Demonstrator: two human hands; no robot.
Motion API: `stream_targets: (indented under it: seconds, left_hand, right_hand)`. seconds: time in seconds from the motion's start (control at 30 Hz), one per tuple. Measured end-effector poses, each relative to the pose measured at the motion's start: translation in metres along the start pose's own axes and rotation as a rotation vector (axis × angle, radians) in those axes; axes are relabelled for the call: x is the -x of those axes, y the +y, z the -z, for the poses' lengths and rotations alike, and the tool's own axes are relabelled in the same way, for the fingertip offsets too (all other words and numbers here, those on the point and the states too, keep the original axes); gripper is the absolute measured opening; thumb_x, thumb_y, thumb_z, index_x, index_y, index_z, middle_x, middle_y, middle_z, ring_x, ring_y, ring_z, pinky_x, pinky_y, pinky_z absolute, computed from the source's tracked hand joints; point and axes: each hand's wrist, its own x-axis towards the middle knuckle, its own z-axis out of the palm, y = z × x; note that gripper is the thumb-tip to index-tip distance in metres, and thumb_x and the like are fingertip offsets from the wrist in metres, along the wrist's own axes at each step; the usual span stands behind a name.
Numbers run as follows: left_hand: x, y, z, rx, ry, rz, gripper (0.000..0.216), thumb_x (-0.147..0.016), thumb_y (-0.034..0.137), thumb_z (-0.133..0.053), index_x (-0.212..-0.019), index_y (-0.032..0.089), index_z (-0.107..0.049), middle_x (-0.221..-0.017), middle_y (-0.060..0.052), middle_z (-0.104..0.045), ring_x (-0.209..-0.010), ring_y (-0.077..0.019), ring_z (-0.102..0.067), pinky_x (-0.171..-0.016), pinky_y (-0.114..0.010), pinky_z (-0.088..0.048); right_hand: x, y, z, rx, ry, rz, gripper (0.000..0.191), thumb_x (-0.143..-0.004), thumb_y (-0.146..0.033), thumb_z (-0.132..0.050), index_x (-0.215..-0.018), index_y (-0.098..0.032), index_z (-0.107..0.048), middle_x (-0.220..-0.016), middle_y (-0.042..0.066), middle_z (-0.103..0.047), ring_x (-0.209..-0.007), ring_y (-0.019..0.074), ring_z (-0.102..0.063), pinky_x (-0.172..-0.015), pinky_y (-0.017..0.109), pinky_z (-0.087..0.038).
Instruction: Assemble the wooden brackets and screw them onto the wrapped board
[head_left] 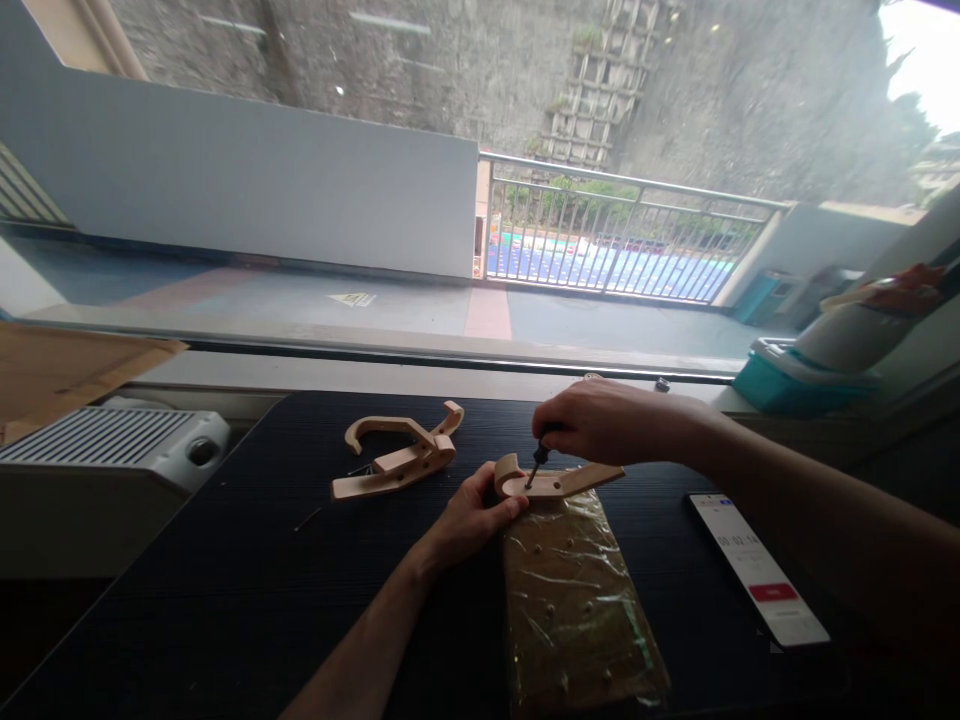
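Note:
My right hand is closed around the dark handle of a screwdriver, whose shaft points down and left into a hole of a pale wooden hook. That hook lies across the far end of a board wrapped in clear film, which has several small raised dots on it. My left hand pinches the hook's curled left end between thumb and fingers. To the left, more pale wooden hooks lie in a loose pile. A thin dark screw rests on the table nearer to me.
The black table stands against a window ledge. A phone showing a running timer lies at the right. A teal bin sits at the back right; a white radiator and a cardboard piece are at the left.

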Motion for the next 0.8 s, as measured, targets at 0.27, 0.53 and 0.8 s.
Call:
stream_targets:
  seconds: [0.27, 0.53, 0.8]
  left_hand:
    - [-0.0006, 0.0003, -0.0008, 0.0, 0.004, -0.016, 0.038, -0.076, 0.038, -0.063, -0.107, 0.016, -0.055, -0.097, -0.005, -0.061, -0.09, -0.0186, -0.055, -0.079, -0.027, -0.043]
    - [-0.0004, 0.0003, -0.0008, 0.019, -0.009, -0.004, 0.039, -0.077, 0.038, -0.063, -0.108, 0.016, -0.055, -0.095, -0.004, -0.061, -0.088, -0.0175, -0.055, -0.079, -0.027, -0.042]
    - [0.0, 0.0014, -0.0008, 0.011, 0.006, -0.013, 0.038, -0.077, 0.037, -0.063, -0.108, 0.017, -0.056, -0.095, -0.004, -0.061, -0.089, -0.0174, -0.055, -0.079, -0.026, -0.042]
  right_hand:
    - [-0.0024, -0.0021, -0.0009, 0.022, -0.002, -0.04, 0.028, -0.087, -0.032, -0.042, -0.089, -0.019, -0.066, -0.077, 0.002, -0.066, -0.065, 0.0123, -0.054, -0.06, 0.026, -0.035]
    - [-0.0004, -0.0014, 0.0065, -0.012, -0.057, 0.012, 0.022, -0.084, -0.029, -0.047, -0.094, -0.022, -0.065, -0.08, 0.001, -0.065, -0.067, 0.012, -0.054, -0.059, 0.025, -0.036]
    - [-0.0071, -0.0009, -0.0022, -0.035, -0.025, -0.055, 0.025, -0.085, -0.033, -0.044, -0.09, -0.019, -0.065, -0.079, 0.002, -0.066, -0.067, 0.0124, -0.054, -0.059, 0.025, -0.036]
